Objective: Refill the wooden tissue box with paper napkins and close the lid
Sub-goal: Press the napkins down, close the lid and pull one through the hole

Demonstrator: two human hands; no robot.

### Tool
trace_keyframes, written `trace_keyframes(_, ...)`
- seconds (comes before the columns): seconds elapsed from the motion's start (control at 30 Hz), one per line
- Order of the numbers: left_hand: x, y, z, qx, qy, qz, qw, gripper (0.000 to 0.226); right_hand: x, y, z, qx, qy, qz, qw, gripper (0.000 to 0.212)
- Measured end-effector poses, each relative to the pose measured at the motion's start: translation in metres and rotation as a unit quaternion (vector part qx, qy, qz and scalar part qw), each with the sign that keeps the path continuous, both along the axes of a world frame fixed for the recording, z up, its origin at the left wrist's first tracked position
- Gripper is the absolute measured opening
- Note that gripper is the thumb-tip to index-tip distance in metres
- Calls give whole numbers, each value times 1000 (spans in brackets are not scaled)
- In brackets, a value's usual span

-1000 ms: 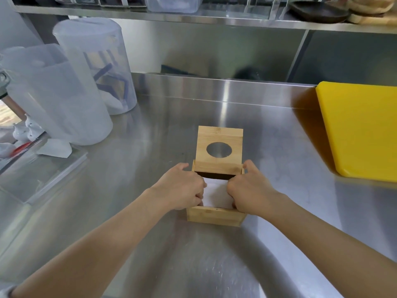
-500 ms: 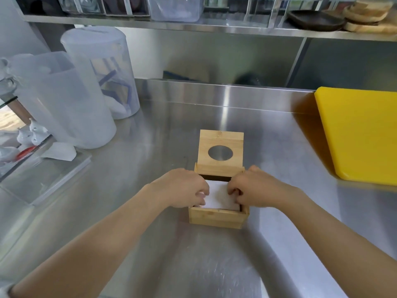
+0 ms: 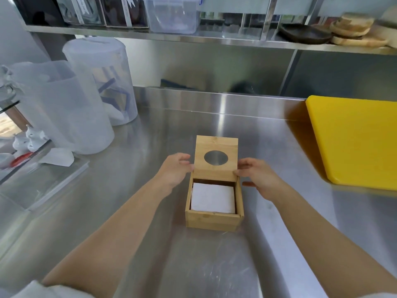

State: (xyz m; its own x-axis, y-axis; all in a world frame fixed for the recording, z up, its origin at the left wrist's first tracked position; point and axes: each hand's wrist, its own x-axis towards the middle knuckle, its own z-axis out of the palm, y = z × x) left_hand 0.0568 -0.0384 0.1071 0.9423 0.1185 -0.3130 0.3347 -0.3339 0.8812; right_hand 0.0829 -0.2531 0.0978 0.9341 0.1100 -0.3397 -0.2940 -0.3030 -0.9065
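Note:
The wooden tissue box (image 3: 213,220) stands on the steel counter, open at the front. A white stack of paper napkins (image 3: 212,197) lies flat inside it. The lid (image 3: 217,168), with an oval hole, sits pushed back over the box's far end. My left hand (image 3: 175,171) is at the lid's left edge, with its fingertips touching it. My right hand (image 3: 258,178) is at the lid's right front corner, fingers on the edge. The lid is held between the two hands.
A yellow cutting board (image 3: 354,140) lies to the right. Two frosted plastic containers (image 3: 71,108) stand at the left, with a clear tray (image 3: 43,179) and a paper scrap in front of them. A steel shelf (image 3: 214,41) with tubs and wooden plates hangs above the back.
Both hands have lifted off the napkins inside the box and moved back to the lid's two side edges. The napkin stack now lies uncovered in the box.

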Motion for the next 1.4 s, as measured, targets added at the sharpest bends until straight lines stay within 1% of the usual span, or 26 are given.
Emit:
trace_keyframes(0.03, 0, -2, -1, -14, 0, 2, 1000, 41, 0, 2, 0, 8, -1, 1, 1000, 16)
trace_keyframes(0.1, 1, -6, -3, -11, -17, 17, 1000, 31, 0, 5, -2, 4, -12, 0, 1000, 19)
trace_keyframes(0.23, 2, -8, -6, 12, -44, 38, 998, 27, -4, 7, -4, -15, -58, 3, 998, 21)
trace_keyframes(0.33, 2, -6, -10, 37, -68, 21, 997, 23, -9, 8, -8, -12, -97, 1, 995, 14)
trace_keyframes(0.43, 0, -1, -16, 81, -119, -15, 989, 13, -14, 7, -12, -20, -148, 0, 989, 13)
trace_keyframes(0.53, -9, 3, -23, 142, -183, -32, 972, 7, -22, 5, -17, -56, -190, 4, 980, 18)
trace_keyframes(0.6, -17, 4, -27, 191, -226, -46, 954, 6, -26, 3, -23, -77, -208, 5, 975, 13)
trace_keyframes(0.67, -21, 6, -32, 260, -260, -72, 927, 2, -30, 0, -26, -96, -217, 23, 971, 9)
trace_keyframes(0.73, -25, 10, -34, 300, -271, -100, 909, 8, -32, -4, -24, -110, -225, 51, 967, 14)
trace_keyframes(0.77, -26, 13, -34, 295, -272, -112, 909, 13, -32, -5, -21, -109, -225, 64, 966, 14)
trace_keyframes(0.8, -26, 15, -33, 274, -268, -116, 916, 17, -33, -6, -18, -89, -215, 70, 970, 14)
trace_keyframes(0.83, -26, 16, -29, 238, -252, -108, 932, 19, -34, -7, -14, -48, -191, 65, 978, 15)
trace_keyframes(0.87, -24, 15, -23, 187, -223, -83, 953, 18, -34, -8, -9, 13, -158, 46, 986, 20)
trace_keyframes(0.93, -22, 10, -9, 56, -134, -12, 989, 17, -34, -10, -1, 130, -74, -15, 989, 34)
trace_keyframes(0.97, -20, 7, -4, -15, -73, 16, 997, 26, -34, -10, 2, 170, -27, -38, 984, 37)
trace_keyframes(1.0, -18, 5, -1, -83, -17, 26, 996, 38, -33, -10, 5, 187, 20, -44, 981, 41)
trace_keyframes(1.03, -18, 2, 1, -133, 20, 20, 991, 48, -33, -9, 7, 186, 61, -30, 980, 50)
trace_keyframes(1.07, -20, 0, 1, -162, 39, 6, 986, 54, -35, -7, 8, 176, 90, -5, 980, 58)
trace_keyframes(1.1, -22, -2, -2, -176, 48, -8, 983, 57, -37, -5, 7, 161, 100, 16, 982, 60)
trace_keyframes(1.2, -32, -7, -10, -174, 40, -22, 984, 51, -47, 5, 1, 113, 81, 26, 990, 50)
trace_keyframes(1.3, -43, -10, -23, -166, -10, -39, 985, 44, -58, 7, -6, 49, 14, 31, 998, 53)
trace_keyframes(1.33, -48, -10, -27, -145, -40, -61, 987, 43, -62, 8, -7, 23, -15, 37, 999, 53)
trace_keyframes(1.4, -58, -7, -39, -76, -103, -118, 985, 42, -70, 7, -13, -41, -76, 65, 994, 51)
